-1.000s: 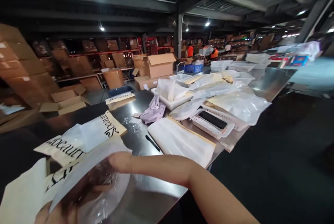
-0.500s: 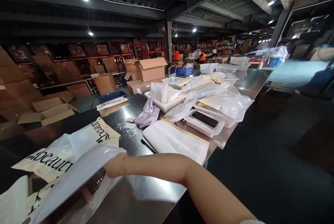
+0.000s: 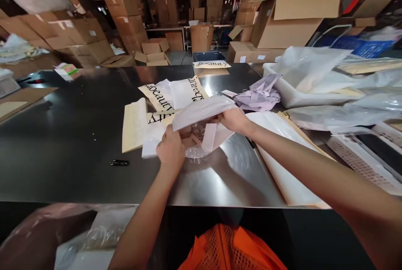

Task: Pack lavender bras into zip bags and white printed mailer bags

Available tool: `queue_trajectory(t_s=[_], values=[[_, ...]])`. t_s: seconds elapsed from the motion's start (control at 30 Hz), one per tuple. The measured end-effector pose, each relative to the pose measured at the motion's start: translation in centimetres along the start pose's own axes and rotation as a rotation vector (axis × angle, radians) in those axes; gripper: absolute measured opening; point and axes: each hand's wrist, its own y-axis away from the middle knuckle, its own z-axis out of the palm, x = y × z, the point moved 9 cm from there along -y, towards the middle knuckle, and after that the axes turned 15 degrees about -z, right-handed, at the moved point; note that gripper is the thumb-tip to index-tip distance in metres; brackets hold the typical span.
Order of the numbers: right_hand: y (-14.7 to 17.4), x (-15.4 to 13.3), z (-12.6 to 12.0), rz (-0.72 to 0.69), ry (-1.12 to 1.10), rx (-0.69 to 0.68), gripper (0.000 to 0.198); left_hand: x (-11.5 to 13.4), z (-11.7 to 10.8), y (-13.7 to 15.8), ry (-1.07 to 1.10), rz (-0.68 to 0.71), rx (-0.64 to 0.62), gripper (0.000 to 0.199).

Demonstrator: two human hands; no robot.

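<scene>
My left hand (image 3: 171, 148) is closed on the near left edge of a frosted plastic bag (image 3: 204, 108), which gapes toward me. My right hand (image 3: 234, 120) grips the bag's right side, its fingertips hidden under the upper layer. Inside the mouth show clear plastic and a pale strip (image 3: 209, 136); the contents are otherwise hard to make out. Behind the bag lie cream sheets with black "beauty" lettering (image 3: 158, 97). A folded cream packet (image 3: 135, 125) rests to the left of them.
Black thread snips (image 3: 119, 162) lie on the metal table (image 3: 69, 148). To the right are a crumpled lavender cloth (image 3: 259, 93), a stack of white bags (image 3: 276, 148) and a white basket (image 3: 285, 94) piled with plastic bags. Cardboard boxes (image 3: 289, 22) stand beyond the table.
My view has swung left and down, bringing both arms into sight. The bag stays in my hands, now near the middle of the picture with its mouth facing me.
</scene>
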Motion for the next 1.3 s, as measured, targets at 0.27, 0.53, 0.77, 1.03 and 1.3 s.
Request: queue_trajectory(t_s=[0.27,0.53,0.77,1.03,1.3], values=[[4.1,1.1,2.2,0.128,0.023,-0.06,0.037,-0.9,-1.2,1.5,0.152,0.066,0.12,0.037],[5.2,-1.2,1.4,0.01,-0.027,-0.009,0.048,-1.2,0.5,1.3,0.269,0.054,0.031,0.045],[7.2,-12.8,5.3,-0.295,-0.009,0.005,0.098,-0.6,1.2,1.5,0.338,0.076,0.02,0.045],[12.7,-14.1,9.8,-0.411,-0.191,-0.094,0.063,-1.4,1.3,2.2,0.342,0.229,-0.029,0.069],[10.9,-11.8,8.0,-0.149,-0.093,-0.15,0.057,-3.0,2.9,4.6,0.407,0.184,0.008,0.073]])
